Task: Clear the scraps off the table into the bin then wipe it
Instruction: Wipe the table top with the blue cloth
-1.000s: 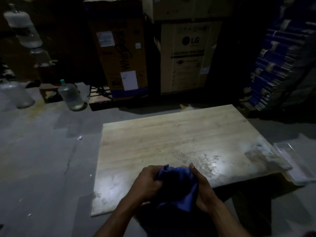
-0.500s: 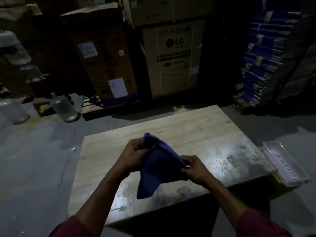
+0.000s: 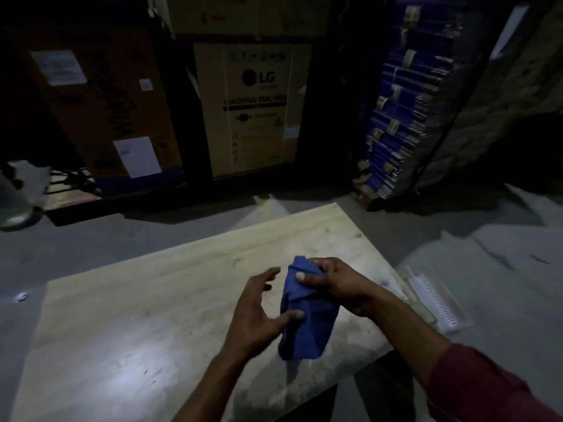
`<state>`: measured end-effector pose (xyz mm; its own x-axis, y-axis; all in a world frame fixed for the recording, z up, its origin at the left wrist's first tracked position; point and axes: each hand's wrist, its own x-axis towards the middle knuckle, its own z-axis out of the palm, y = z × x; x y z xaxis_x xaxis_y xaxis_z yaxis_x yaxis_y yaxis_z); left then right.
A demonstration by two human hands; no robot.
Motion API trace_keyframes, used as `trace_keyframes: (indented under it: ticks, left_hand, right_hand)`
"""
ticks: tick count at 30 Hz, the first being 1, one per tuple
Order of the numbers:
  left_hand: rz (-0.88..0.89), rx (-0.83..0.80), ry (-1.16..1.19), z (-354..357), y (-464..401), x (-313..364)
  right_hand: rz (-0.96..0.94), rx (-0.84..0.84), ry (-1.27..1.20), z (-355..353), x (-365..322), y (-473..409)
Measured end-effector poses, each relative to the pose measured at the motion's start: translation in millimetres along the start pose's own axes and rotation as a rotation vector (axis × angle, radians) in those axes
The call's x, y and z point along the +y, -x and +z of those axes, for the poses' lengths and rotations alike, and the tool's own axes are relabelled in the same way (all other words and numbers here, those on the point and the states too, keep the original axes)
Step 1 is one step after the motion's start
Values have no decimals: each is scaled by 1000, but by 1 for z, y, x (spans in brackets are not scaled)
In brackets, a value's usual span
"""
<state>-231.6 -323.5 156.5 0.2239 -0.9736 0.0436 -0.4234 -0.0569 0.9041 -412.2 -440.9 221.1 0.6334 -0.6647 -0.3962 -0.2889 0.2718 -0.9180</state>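
Two hands work above the near part of the wooden table point(image 3: 137, 300). The right hand point(image 3: 338, 284) pinches the upper end of the blue cloth point(image 3: 307, 318), which hangs down over the tabletop. The left hand point(image 3: 259, 312) has let go since half a second ago; its fingers are now spread, and only the thumb touches the cloth. I judge the cloth is being folded for wiping, because few scraps show on the wood, only dirty marks. Beside the right edge lies a clear plastic tray point(image 3: 438, 300). Far behind stands an LG carton point(image 3: 256, 111).
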Motion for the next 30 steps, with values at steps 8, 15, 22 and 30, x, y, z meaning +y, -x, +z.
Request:
trace_keyframes:
  ticks: [8,15,22,30]
  left_hand:
    - [-25,10,181,20,-42,-30]
    - [-68,13,-151,-11,-77,-41]
    - [-42,-311,-325,-54,-111,-25]
    - [-429,-64,50,-31,-150,0]
  right_hand:
    - [121,-80,337,-30,-20,-23]
    - [172,150,887,-77,-28,-39]
    - [96,89,998,-156,-32,-19]
    - [39,338,230,-213,-28,-57]
